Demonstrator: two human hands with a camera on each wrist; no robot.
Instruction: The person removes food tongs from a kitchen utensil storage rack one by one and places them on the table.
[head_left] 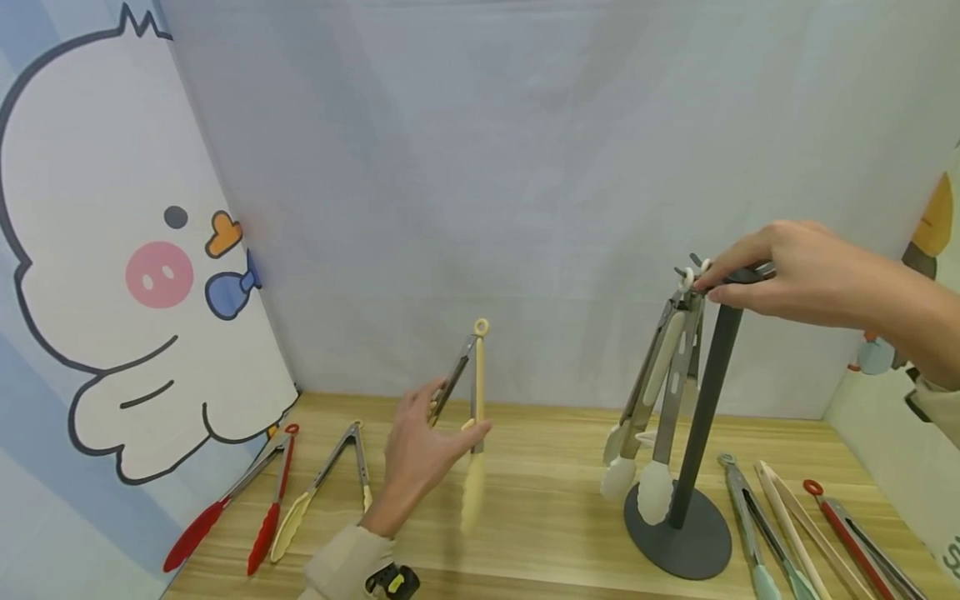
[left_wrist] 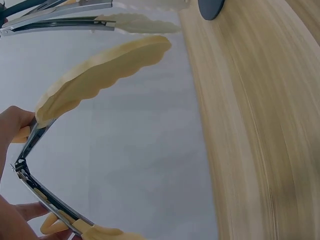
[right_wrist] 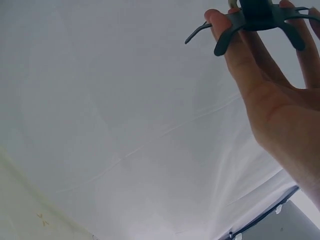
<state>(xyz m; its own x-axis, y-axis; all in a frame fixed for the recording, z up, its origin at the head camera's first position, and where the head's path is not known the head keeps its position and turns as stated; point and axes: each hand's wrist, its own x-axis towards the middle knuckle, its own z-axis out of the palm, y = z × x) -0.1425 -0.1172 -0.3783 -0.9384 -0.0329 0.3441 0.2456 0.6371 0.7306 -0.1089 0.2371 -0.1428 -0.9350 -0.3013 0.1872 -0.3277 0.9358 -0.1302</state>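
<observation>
In the head view my left hand [head_left: 427,454] holds a pair of pale yellow kitchen tongs [head_left: 480,379] above the table, their ring end up and their arms spread. The left wrist view shows the scalloped tips of these tongs [left_wrist: 102,75] wide apart, with fingers and thumb on the two arms. My right hand [head_left: 821,275] grips the hooked top of a dark grey utensil stand [head_left: 708,408], fingertips right at the ring of hanging white-tipped tongs [head_left: 655,492]. Its fingers straddle the dark hooks [right_wrist: 257,22] in the right wrist view.
Red tongs [head_left: 202,533] and another yellow pair [head_left: 292,525] lie on the wooden table [head_left: 555,500] at left. To the right of the stand's round base [head_left: 690,558] lie green tongs [head_left: 761,579], beige tongs [head_left: 787,508] and red-handled tongs [head_left: 851,533]. A pale backdrop [head_left: 525,167] rises behind.
</observation>
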